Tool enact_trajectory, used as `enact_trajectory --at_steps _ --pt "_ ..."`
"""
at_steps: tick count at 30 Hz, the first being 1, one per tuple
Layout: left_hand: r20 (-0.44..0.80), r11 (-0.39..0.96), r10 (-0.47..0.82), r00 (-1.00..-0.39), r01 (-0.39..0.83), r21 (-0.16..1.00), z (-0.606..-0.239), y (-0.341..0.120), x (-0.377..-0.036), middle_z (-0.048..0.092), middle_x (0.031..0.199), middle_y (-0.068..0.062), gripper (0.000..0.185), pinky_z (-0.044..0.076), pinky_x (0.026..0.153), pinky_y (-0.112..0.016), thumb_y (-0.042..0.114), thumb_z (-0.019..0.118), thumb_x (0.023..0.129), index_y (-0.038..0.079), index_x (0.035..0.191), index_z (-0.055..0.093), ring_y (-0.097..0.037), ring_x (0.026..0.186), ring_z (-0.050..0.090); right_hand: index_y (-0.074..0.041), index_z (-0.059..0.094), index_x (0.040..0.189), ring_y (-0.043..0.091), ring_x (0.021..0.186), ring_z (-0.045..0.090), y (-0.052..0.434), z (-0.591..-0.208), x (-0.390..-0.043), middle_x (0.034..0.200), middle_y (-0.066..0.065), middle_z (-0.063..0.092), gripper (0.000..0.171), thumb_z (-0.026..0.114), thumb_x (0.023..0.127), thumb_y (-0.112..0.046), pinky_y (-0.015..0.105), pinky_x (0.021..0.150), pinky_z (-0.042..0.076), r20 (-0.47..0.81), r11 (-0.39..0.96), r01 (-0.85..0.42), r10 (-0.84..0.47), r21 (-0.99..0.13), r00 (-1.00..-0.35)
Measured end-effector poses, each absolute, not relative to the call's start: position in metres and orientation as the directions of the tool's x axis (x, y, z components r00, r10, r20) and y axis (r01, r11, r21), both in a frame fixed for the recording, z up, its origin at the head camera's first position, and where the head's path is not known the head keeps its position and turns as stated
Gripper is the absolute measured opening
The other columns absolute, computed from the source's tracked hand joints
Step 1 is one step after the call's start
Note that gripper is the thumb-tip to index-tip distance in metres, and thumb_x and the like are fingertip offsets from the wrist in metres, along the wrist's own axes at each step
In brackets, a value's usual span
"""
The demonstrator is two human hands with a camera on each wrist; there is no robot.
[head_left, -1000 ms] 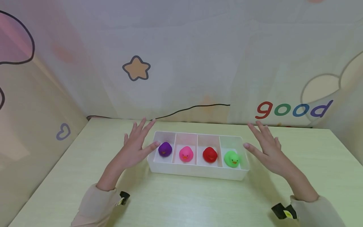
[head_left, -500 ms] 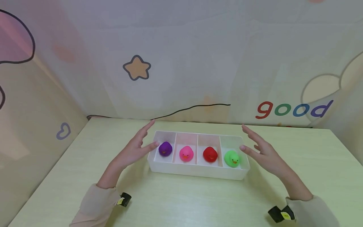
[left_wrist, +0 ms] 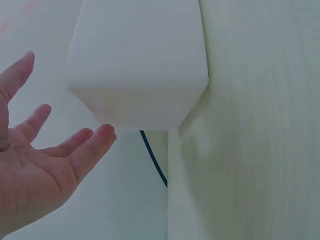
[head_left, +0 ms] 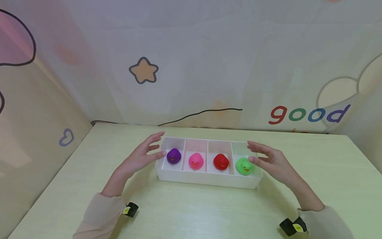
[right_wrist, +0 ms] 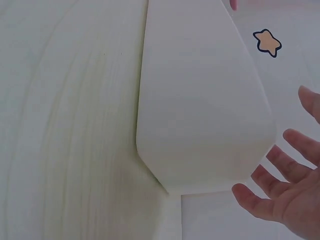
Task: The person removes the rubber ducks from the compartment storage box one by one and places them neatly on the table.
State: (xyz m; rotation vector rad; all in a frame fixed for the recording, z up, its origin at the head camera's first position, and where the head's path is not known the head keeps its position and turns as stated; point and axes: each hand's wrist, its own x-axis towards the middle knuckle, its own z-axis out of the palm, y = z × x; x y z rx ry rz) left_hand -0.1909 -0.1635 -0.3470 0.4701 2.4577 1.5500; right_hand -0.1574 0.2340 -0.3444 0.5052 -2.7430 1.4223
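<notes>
A white plastic box, long and rectangular with four compartments (head_left: 207,180), sits on a pale yellow-green, wood-grained table (head_left: 194,214), one small toy duck in each section. From the box's left end to its right stand a round purple duck (head_left: 174,156), a bright pink duck (head_left: 196,161), a glossy red duck (head_left: 221,162) and a light green duck (head_left: 244,166).

At the box's left end, a person's left hand (head_left: 138,158) is poised with thumb and fingers apart. At its right end, the right hand (head_left: 273,162) mirrors it, fingers bent, thumb held away from them. Whether either hand touches the box cannot be told.

Beige sleeves (head_left: 96,215) reach in from the near side of the box, a black device (head_left: 130,209) at each cuff. Behind the box rises a pale printed fabric backdrop (head_left: 194,66), with an orange star (head_left: 144,70) beyond its left half and multicoloured "good" lettering (head_left: 308,114) beyond its right end.
</notes>
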Motion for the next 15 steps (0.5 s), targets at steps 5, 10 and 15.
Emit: enact_trajectory --at_steps 5,10,15 --pt "-0.021 0.402 0.361 -0.932 0.135 0.905 -0.3494 -0.1626 -0.1932 0.027 0.145 -0.013 0.066 0.038 0.094 -0.056 0.029 0.064 0.085 0.022 0.141 0.031 -0.039 0.128 0.033 0.001 0.045 0.131 0.036 0.119 0.044 0.2322 -0.3450 -0.1571 0.129 0.020 0.049 0.049 0.061 0.088 -0.018 0.051 0.090 0.044 0.128 0.550 -0.270 -0.282 -0.790 -0.951" --pt "-0.051 0.426 0.355 -0.933 0.113 0.898 -0.3514 -0.1620 -0.1960 0.031 0.143 -0.012 0.062 0.038 0.093 -0.057 0.027 0.065 0.084 0.017 0.138 0.036 -0.039 0.127 0.035 -0.001 0.054 0.124 0.037 0.117 0.043 0.2303 -0.3472 -0.1581 0.126 0.020 0.051 0.044 0.066 0.084 -0.016 0.054 0.086 0.045 0.142 0.589 -0.293 -0.290 -0.753 -0.946" --pt "-0.069 0.451 0.347 -0.935 0.102 0.887 -0.3522 -0.1614 -0.1984 0.034 0.142 -0.012 0.060 0.039 0.093 -0.055 0.024 0.066 0.084 0.013 0.136 0.039 -0.040 0.126 0.036 -0.002 0.061 0.115 0.035 0.106 0.051 0.2263 -0.3486 -0.1595 0.117 0.017 0.056 0.039 0.070 0.079 -0.015 0.052 0.082 0.047 0.159 0.659 -0.329 -0.306 -0.676 -0.939"
